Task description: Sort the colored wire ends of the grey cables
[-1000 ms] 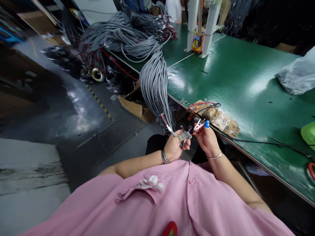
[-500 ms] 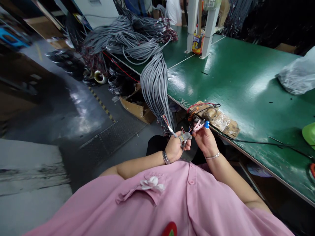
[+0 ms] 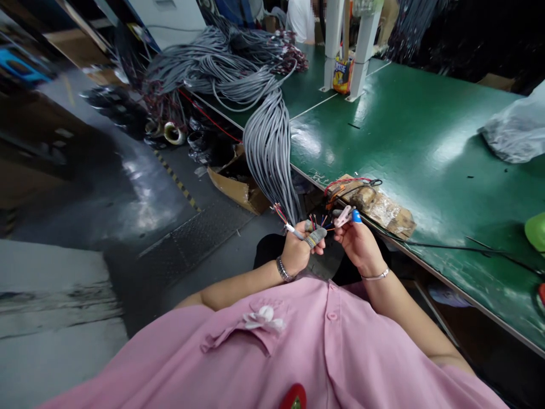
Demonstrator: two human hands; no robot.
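Observation:
My left hand (image 3: 297,253) is closed around the end of a grey cable (image 3: 294,230). Grey fabric covers sit on some of its fingers. Thin coloured wires (image 3: 279,212) fan out past a white sleeve on the cable, and more loose wires (image 3: 318,220) stick up from between the fingers. Close by on the right, my right hand (image 3: 361,244) pinches a pink clothespin-like clip (image 3: 343,217), its thumb tip in a blue cover (image 3: 356,216). An orange wire spans the small gap between the hands, near the clip. Whether the clip grips that wire is too small to tell.
A thick bundle of grey cables (image 3: 268,142) hangs over the edge of the green table (image 3: 404,136). Beside my right hand, a taped wooden block (image 3: 387,211) lies at the edge with wires. An open cardboard box (image 3: 234,190) stands below. A plastic bag (image 3: 517,130) lies far right.
My left hand has shifted slightly left and turned, so the wires spread more upright. My right hand stays near the same spot with the clip, and the gap between the hands is wider.

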